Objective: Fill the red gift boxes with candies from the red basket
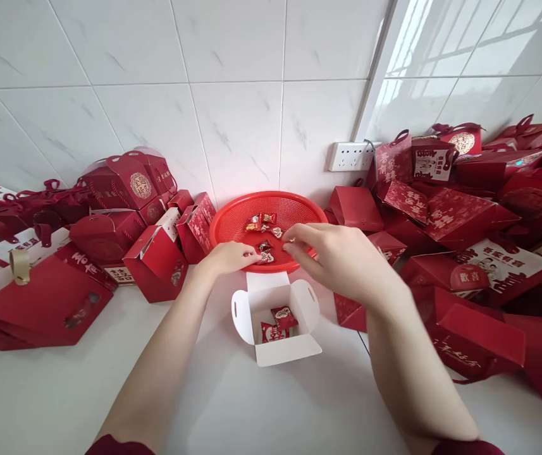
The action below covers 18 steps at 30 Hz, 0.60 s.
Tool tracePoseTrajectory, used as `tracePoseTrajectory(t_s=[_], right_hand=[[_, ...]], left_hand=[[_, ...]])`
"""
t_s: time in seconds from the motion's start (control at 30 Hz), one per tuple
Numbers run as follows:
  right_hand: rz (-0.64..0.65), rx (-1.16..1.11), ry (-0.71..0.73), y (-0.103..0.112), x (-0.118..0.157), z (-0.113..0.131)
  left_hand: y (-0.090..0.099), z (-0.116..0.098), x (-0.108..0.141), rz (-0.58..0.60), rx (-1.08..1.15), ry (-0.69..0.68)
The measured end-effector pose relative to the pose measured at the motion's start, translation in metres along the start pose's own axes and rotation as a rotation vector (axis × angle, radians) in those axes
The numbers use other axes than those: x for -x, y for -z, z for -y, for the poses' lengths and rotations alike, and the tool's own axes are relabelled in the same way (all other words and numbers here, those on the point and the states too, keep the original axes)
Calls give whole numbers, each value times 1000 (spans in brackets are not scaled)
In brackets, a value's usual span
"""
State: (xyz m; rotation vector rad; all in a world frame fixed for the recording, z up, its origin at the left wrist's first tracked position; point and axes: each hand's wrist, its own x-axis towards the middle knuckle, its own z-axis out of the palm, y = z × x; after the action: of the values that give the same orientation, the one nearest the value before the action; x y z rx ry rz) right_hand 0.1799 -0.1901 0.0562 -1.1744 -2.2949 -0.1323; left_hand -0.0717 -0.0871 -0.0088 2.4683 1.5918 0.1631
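A red plastic basket (227, 218) stands against the wall, with several small wrapped candies (260, 221) lying in it. Over its near left rim is my left hand (229, 258), fingers closed in a pinch at a wrapped candy (265, 258). My right hand (341, 256) reaches over the basket's right side, its thumb and fingers pinched on a small wrapped candy (292, 240) that is mostly hidden. Just in front of the basket sits an open white-lined box (283, 352), flaps spread out. Two red candy packets (284, 318) lie inside it.
Red gift boxes (157, 262) and bags crowd the left side. A larger heap of red gift boxes (474, 215) fills the right, close to my right forearm. A white power strip (351, 157) is on the tiled wall behind. The white tabletop (233, 404) lies in front.
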Motion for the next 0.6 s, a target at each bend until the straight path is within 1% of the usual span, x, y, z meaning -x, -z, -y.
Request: tracePoseTrajectory(t_s=[0.03,0.07,0.1,0.13,0.2,0.27,0.43,0.53,0.6], right_hand=[[44,153,-138,-10,-14,-3],[160,242,-231,-21,-23,-6],[274,263,-255,-32,-28,-10],[346,262,-266,-42,-30,-14],[437,238,-268,-56,-31,-22],[465,226,-285,-61,-30,-26],[503,206,-333,-61,-35,-29],[516,215,-363,-73,-42,-31],[554,227,-387,-85,-53,-35]], left_hand=[[0,-1,1,23,-9,4],[-1,-2,1,39,-20,11],[-2,-3,1,50,-32,19],[-3,-5,1,57,-44,27],[-4,-7,1,63,-62,40],[-5,-9,2,63,-70,45],[-5,-12,3,56,-88,45],[-4,-13,4,35,-105,43],[-4,-13,4,18,-113,47]])
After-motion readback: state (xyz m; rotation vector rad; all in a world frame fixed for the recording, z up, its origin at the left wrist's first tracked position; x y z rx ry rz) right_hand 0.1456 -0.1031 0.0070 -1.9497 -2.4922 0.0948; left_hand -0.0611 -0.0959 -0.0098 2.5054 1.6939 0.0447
